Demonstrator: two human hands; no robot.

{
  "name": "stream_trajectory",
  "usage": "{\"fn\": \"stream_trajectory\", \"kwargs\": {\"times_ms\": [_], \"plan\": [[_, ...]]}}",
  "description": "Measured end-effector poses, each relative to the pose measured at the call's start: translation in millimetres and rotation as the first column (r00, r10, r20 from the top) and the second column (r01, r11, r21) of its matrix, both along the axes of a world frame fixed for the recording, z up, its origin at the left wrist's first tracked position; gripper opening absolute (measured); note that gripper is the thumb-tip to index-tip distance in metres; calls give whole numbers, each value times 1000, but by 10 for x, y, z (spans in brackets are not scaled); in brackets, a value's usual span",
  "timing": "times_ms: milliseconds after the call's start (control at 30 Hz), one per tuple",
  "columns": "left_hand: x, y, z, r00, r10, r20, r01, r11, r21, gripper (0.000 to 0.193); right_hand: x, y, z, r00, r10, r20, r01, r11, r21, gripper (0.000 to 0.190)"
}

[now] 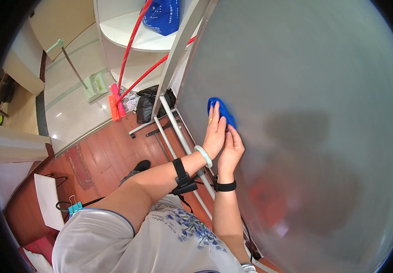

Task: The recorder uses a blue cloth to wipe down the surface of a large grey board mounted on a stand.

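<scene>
A blue cloth lies bunched against a smooth grey board set in a metal frame. My left hand, with a ring and a pale bangle, presses it to the surface with the fingers stretched out. Just to the right, my right hand has curled fingers, and its fingertips meet the cloth's lower end. Part of the cloth is hidden under the hands. A dim reflection shows in the board's lower right.
Left of the board stand its metal legs on a wheeled base. Beyond are a black plastic bag, red-handled cleaning tools, a long-handled dustpan and white corner shelves with a blue bag. A white chair stands lower left.
</scene>
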State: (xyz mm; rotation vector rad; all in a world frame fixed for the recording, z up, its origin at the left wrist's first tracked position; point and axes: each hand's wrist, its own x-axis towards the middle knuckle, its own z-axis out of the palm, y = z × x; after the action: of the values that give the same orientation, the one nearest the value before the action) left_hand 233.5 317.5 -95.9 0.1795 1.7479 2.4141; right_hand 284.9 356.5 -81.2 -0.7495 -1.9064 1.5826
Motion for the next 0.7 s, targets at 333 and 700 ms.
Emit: {"fn": "stream_trajectory", "kwargs": {"times_ms": [333,700], "plan": [[-362,-54,238,953,83,-293,-109,991,-75,54,-333,-41,208,984,106,-144,-110,994,-21,31],[-566,108,-786,991,104,-79,-119,968,-220,55,-500,87,-513,984,122,130,-130,990,51,27]]}}
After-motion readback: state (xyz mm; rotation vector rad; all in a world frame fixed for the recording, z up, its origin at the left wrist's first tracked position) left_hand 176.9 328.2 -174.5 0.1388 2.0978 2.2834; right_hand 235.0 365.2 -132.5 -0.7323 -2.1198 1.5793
